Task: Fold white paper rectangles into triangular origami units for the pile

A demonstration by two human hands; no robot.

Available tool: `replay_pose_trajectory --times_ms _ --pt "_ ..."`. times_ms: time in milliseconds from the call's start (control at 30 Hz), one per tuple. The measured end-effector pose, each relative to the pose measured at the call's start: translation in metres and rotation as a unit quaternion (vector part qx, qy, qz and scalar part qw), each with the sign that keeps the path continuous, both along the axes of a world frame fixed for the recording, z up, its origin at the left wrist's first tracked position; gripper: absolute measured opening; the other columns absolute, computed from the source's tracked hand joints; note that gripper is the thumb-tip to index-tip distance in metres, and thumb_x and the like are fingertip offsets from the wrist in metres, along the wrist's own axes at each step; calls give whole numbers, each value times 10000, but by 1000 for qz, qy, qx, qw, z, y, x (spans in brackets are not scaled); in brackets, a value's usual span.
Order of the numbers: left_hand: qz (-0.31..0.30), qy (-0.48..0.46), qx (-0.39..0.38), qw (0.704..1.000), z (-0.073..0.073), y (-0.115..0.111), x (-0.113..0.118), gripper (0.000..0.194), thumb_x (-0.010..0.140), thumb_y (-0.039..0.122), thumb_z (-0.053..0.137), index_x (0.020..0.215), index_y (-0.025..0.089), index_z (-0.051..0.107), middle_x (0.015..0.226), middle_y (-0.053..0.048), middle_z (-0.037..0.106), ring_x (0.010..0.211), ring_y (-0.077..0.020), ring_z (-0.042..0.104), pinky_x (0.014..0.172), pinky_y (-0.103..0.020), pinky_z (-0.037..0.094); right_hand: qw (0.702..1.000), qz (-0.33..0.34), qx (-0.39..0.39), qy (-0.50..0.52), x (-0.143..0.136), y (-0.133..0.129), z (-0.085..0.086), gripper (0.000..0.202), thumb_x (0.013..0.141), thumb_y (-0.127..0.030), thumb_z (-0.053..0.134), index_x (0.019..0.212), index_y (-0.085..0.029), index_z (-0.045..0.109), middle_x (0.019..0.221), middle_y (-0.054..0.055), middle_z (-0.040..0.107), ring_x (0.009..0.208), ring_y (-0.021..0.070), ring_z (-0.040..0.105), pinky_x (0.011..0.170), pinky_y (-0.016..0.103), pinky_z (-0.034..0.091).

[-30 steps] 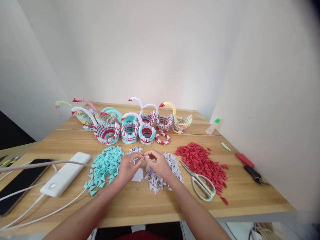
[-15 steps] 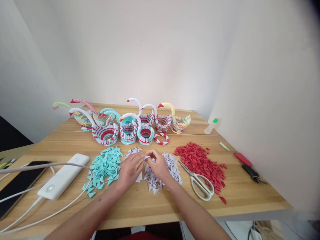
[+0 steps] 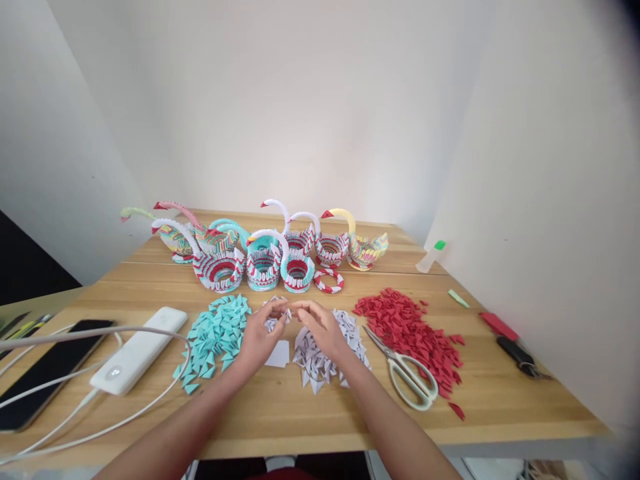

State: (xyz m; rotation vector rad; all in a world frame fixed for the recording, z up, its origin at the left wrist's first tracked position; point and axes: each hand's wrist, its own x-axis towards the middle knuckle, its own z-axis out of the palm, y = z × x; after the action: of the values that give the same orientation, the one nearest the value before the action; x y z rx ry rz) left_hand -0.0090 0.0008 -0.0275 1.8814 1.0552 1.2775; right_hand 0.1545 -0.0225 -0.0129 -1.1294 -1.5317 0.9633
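Over the middle of the table, my left hand (image 3: 265, 337) pinches a small white folded paper piece (image 3: 287, 315) between thumb and fingers. Close beside it is my right hand (image 3: 321, 328), its fingers stretched toward the piece and the thumb a little apart; I see nothing held in it. Beyond my left hand lies a small heap of white folded pieces (image 3: 273, 324), partly hidden. A flat white paper slip (image 3: 278, 354) lies between my wrists. A larger pile of white folded paper triangles (image 3: 315, 365) spreads under and around my right hand.
Turquoise paper triangles (image 3: 220, 333) lie left, red ones (image 3: 410, 333) right, with scissors (image 3: 411, 380) beside them. Several paper swans (image 3: 220, 270) and a red-white ring (image 3: 329, 281) stand behind. A power bank (image 3: 140, 350), phone (image 3: 55, 370) and loose cables are at left; a glue bottle (image 3: 430, 257) is at right.
My hands, closed together around a white piece before, have parted slightly. The right fingers have straightened, and the white slip shows more fully. The whole view has shifted a little.
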Motion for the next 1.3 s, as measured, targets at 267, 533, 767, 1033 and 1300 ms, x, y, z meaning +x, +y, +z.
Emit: replay_pose_trajectory --times_ms 267,533,767,1033,1300 --pt "-28 -38 -37 998 3 2 0 256 815 224 574 1064 175 600 938 -63 702 835 -188 661 784 -333 526 1000 -5 -7 -3 0 3 -7 226 849 -275 546 1031 -204 661 959 36 684 871 178 626 779 281 478" --pt "-12 6 -1 1000 -1 1 1 286 788 182 589 1073 188 612 894 -42 692 749 -167 635 736 -303 516 1000 -2 4 -31 -2 2 -7 191 823 -230 584 985 -200 681 862 18 673 774 158 601 708 251 453" --pt "-21 5 8 1000 0 -1 0 276 820 179 556 1093 183 599 931 -53 681 827 -182 640 783 -314 511 999 -26 21 -27 -1 2 -5 166 831 -229 572 950 -193 682 904 26 686 803 162 606 737 253 449" --pt "0 45 97 994 -5 -4 2 274 831 139 530 1090 207 590 971 -48 658 844 -183 613 804 -324 475 997 -71 2 -24 -4 1 1 166 784 -221 584 921 -165 658 763 5 656 676 136 569 646 230 437" --pt "5 52 95 994 -6 -3 1 281 854 149 495 1119 201 570 1008 -61 658 880 -191 616 816 -322 479 999 -40 -19 12 -1 3 -4 166 812 -295 595 880 -174 685 779 19 666 709 154 594 656 233 442"
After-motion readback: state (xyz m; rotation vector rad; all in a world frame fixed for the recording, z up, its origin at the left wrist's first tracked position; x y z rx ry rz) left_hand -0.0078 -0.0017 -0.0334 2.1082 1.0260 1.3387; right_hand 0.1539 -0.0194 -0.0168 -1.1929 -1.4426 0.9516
